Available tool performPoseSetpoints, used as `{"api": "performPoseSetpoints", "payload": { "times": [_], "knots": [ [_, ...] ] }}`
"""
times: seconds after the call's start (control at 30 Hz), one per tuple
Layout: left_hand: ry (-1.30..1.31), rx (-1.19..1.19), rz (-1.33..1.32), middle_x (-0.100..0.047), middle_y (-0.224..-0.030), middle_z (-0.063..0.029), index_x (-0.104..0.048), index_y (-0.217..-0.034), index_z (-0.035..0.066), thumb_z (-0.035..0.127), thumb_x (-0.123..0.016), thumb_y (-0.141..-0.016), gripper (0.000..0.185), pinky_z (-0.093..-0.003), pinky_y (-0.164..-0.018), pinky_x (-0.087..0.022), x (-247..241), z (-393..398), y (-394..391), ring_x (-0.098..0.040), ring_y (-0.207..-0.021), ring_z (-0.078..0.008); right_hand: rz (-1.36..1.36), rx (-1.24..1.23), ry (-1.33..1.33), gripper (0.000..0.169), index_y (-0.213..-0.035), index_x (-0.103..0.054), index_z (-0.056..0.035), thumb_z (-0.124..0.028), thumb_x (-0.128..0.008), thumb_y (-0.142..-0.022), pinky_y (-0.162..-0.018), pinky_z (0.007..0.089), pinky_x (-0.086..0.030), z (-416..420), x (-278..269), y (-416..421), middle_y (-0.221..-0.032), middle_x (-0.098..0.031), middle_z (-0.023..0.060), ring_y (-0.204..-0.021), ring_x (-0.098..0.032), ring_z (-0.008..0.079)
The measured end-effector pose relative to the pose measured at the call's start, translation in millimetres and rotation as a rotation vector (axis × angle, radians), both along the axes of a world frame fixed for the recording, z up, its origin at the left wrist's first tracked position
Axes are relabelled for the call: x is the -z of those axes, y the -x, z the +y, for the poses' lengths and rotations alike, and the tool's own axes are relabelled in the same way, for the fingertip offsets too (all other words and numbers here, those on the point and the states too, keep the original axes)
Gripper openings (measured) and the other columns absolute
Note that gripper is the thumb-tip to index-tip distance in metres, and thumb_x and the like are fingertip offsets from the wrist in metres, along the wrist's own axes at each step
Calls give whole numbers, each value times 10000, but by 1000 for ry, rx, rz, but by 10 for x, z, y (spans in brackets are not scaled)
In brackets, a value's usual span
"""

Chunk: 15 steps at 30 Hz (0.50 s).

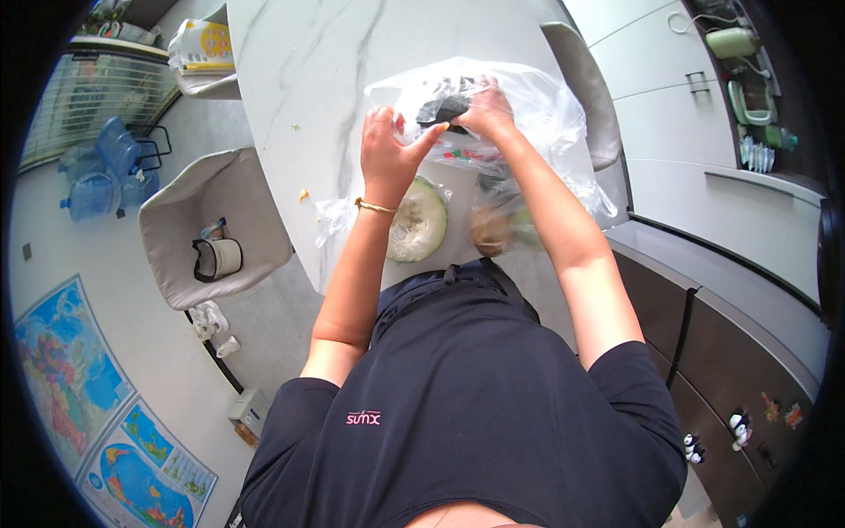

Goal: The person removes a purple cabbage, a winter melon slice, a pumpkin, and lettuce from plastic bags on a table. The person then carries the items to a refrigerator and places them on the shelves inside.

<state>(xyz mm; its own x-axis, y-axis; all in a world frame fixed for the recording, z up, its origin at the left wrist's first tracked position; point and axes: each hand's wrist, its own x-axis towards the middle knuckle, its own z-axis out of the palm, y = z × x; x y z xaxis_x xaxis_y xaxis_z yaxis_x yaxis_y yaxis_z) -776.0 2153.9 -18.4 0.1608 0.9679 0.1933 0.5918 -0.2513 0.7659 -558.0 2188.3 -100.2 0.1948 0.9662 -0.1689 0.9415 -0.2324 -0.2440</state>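
Observation:
A large clear plastic bag lies spread on the marble-patterned table. My left hand, with a gold-coloured bangle at its wrist, is at the bag's near left side, its thumb reaching toward a dark item in thin plastic. From the right, my right hand grips that dark item with fingers and thumb; what it is cannot be told. Between my forearms sits a cut piece of pale green melon or gourd, partly in clear film. A brown roundish item in clear plastic lies beside my right forearm.
Crumpled clear plastic and small scraps lie at the table's left part. A grey chair holding a cream and black item stands on the left, another grey chair on the right. Beyond are blue water jugs and white cabinets.

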Motion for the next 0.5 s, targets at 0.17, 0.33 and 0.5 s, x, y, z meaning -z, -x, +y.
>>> {"api": "performPoseSetpoints", "payload": {
  "times": [0.17,0.33,0.5],
  "knots": [
    [-98,-74,-87,-557,-1103,-119,-509,-1085,-10,434,-902,-751,680,-448,-932,-459,202,56,-177,-504,-1103,-330,148,-73,20,873,-1395,-555,-18,-454,-841,-695,-1157,388,-404,-147,-414,11,-1432,-533,191,-1357,-484,345],
    [-50,14,1,-650,-1031,-153,-602,-1122,31,256,-832,-811,447,-449,-855,-524,247,260,-247,-640,-987,-369,115,-265,-11,731,-1294,-643,-47,-394,-853,-686,-1131,409,-423,-399,-561,-261,-1347,-618,180,-1343,-491,354],
    [-213,-146,185,-695,-1001,-158,-656,-1072,60,87,-681,-851,224,-463,-811,-547,324,552,-65,-673,-952,-376,365,-57,75,802,-1355,-569,-16,-337,-874,-687,-1044,444,-473,-643,-916,-409,-1231,-668,249,-1219,-587,403]
  ]
}}
